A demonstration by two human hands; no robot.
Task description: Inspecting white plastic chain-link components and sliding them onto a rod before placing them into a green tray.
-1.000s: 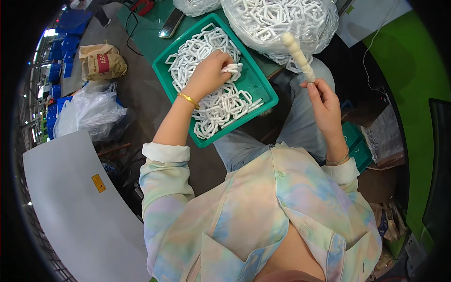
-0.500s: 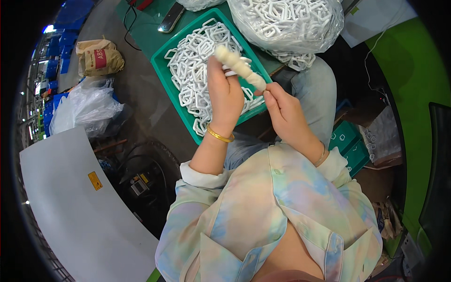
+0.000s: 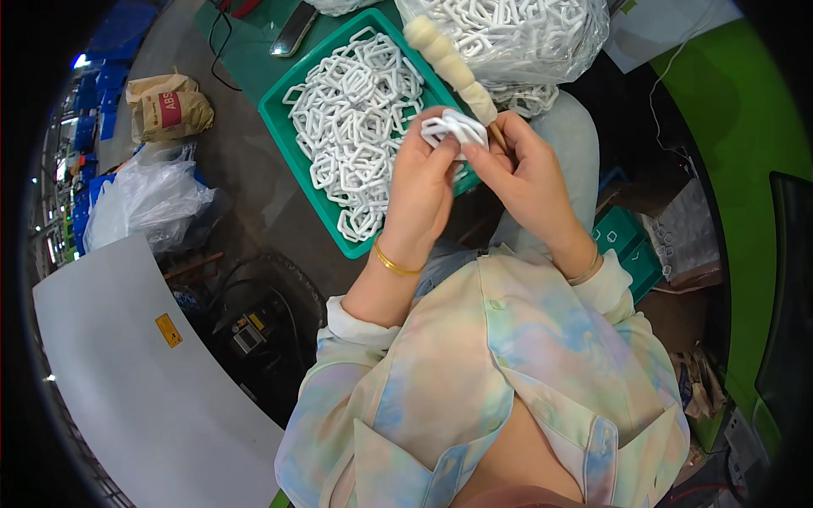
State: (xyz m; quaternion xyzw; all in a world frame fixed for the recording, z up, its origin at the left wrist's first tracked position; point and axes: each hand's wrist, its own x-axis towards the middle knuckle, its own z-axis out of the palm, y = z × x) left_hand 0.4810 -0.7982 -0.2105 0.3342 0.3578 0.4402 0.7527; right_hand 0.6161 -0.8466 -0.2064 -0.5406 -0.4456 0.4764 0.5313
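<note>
My left hand is closed on several white angular plastic rings, bunched together at the fingertips. In my right hand is a thin wooden stick, wrapped along its upper length in lumpy cream-coloured soft material; it slants up to the left. My right thumb reaches the bunch of rings, so the two hands meet. Beneath and beyond them lies a green plastic tray heaped with similar white rings. The fingers curled behind the rings are partly hidden.
A clear bag of white rings stands beyond the tray, beside my knee. A phone lies on the green surface at the far left. Green bins are low at the right. A brown paper sack and plastic bags sit left.
The wrapped stick has swung up and away from my left hand. Both hands have come together, and the bunch of white rings now shows plainly at my left fingertips.
</note>
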